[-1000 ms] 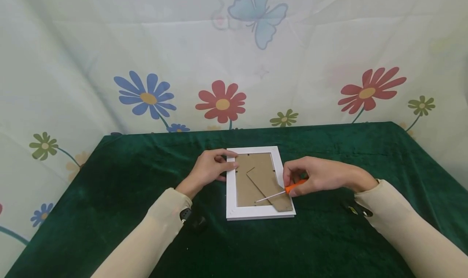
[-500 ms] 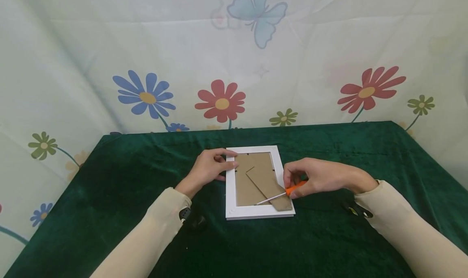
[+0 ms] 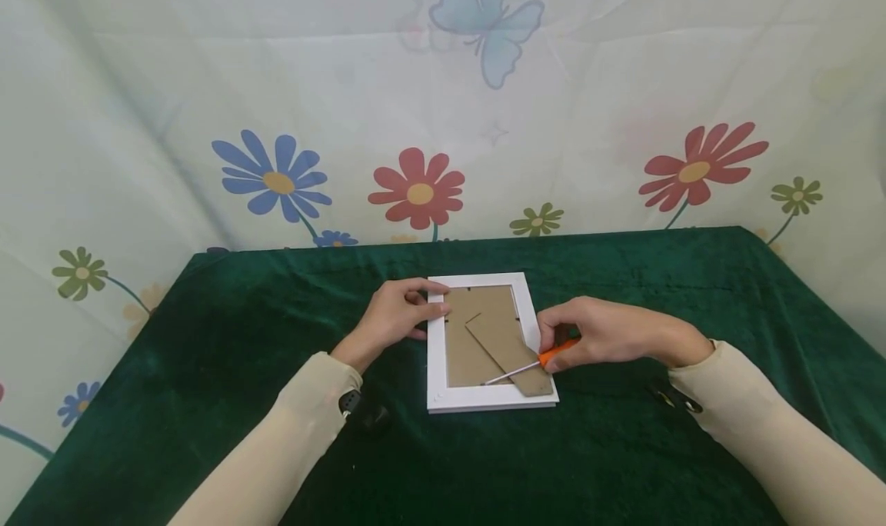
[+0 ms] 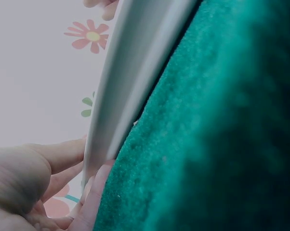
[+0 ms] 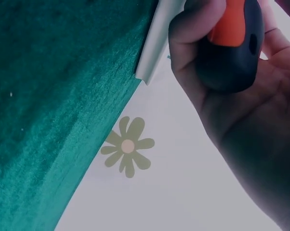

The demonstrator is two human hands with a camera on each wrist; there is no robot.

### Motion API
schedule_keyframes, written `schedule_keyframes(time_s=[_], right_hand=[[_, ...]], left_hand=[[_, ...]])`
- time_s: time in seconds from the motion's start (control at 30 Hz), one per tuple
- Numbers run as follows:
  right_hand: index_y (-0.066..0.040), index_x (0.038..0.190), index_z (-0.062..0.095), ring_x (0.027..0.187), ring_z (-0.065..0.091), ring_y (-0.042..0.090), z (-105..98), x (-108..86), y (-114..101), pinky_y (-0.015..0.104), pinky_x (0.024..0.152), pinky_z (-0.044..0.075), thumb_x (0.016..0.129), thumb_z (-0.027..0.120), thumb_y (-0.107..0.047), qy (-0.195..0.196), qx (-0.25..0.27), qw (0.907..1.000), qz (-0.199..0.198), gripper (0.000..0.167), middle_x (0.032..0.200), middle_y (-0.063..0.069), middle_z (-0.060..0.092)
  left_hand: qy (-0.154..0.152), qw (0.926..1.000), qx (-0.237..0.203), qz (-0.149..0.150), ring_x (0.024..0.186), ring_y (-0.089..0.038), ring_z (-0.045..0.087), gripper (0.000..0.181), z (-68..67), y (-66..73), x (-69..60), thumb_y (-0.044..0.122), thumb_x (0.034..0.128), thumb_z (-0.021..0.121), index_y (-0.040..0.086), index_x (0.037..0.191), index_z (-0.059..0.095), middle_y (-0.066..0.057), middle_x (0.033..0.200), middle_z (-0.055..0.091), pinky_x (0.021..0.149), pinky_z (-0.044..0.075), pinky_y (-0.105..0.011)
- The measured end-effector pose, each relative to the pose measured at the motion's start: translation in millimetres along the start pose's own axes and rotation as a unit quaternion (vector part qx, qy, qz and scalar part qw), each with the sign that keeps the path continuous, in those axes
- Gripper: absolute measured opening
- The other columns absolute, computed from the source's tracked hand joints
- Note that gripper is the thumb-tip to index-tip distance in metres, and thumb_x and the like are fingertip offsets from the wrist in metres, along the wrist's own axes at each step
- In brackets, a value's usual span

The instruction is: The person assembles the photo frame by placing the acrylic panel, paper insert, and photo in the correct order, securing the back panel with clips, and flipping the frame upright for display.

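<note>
A white picture frame [image 3: 438,357] lies face down, its brown backing board [image 3: 467,357] and slanted stand leg [image 3: 508,349] showing. My left hand [image 3: 388,316] grips its left side, thumb on top. In the left wrist view, fingertips [image 4: 99,185] of that hand reach beneath the white edge. With my right hand [image 3: 609,330] I hold a screwdriver [image 3: 557,353] by its orange and black handle [image 5: 229,67]. Its thin shaft crosses the stand leg, and the tip is at the board's near edge, close to the lower left inner corner. Whether the tip touches metal there is too small to tell.
Green velvet cloth [image 3: 291,295] covers the table. Small dark tabs sit along the frame's inner edges, including a top tab [image 3: 468,288]. Behind the table hangs a white curtain [image 3: 588,111] printed with flowers and a butterfly.
The screwdriver's tip has shifted slightly toward the frame's near edge. Both hands keep their hold with hardly any movement, and the head view has tilted a little.
</note>
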State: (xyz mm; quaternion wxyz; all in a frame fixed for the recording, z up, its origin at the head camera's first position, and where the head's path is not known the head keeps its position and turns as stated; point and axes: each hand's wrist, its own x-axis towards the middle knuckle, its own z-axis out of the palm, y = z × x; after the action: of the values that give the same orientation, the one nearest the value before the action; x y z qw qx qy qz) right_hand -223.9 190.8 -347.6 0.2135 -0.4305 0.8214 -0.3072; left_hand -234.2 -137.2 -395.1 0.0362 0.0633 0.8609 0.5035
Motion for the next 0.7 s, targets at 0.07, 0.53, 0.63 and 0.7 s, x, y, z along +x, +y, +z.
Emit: schedule_keyframes(time_s=[0.07,0.53,0.63,0.7], right_hand=[[-0.016,0.102,0.067,0.09,0.063,0.021,0.0,-0.3,-0.1,0.032,0.08,0.055,0.096,0.082,-0.02,0.0,-0.002,1.0,0.002,0.017,0.099,-0.006,0.066],[-0.015,0.101,0.068,0.08,0.062,0.023,1.8,0.3,0.4,0.031,0.07,0.057,0.099,0.078,-0.021,-0.015,0.026,0.9988,0.038,0.011,0.093,-0.001,0.064],[-0.016,0.1,0.068,0.079,0.062,0.023,2.3,0.4,1.0,0.031,0.068,0.057,0.1,0.077,-0.021,-0.014,0.025,0.9987,0.041,0.01,0.093,-0.001,0.063],[-0.016,0.1,0.068,0.078,0.062,0.022,2.4,0.7,1.0,0.031,0.067,0.057,0.101,0.076,-0.022,-0.015,0.025,0.9987,0.042,0.01,0.092,-0.001,0.063]], left_hand=[[-0.001,1.0,0.001,-0.002,0.086,-0.025,0.073,0.039,-0.3,0.6,-0.2,0.02,0.0935,0.085,0.017,0.131,0.076,-0.01,0.098,0.068,0.072,0.065,-0.034],[-0.002,1.0,0.006,-0.004,0.086,-0.025,0.073,0.039,0.1,0.8,0.1,0.021,0.0935,0.085,0.017,0.132,0.076,-0.01,0.098,0.068,0.072,0.065,-0.034],[-0.002,1.0,0.005,-0.004,0.086,-0.025,0.073,0.039,0.2,0.5,0.1,0.021,0.0936,0.085,0.017,0.132,0.076,-0.01,0.098,0.068,0.072,0.065,-0.034],[-0.002,1.0,0.005,-0.005,0.086,-0.025,0.073,0.04,0.3,0.4,-0.2,0.021,0.0935,0.085,0.017,0.132,0.076,-0.01,0.098,0.068,0.072,0.065,-0.034]])
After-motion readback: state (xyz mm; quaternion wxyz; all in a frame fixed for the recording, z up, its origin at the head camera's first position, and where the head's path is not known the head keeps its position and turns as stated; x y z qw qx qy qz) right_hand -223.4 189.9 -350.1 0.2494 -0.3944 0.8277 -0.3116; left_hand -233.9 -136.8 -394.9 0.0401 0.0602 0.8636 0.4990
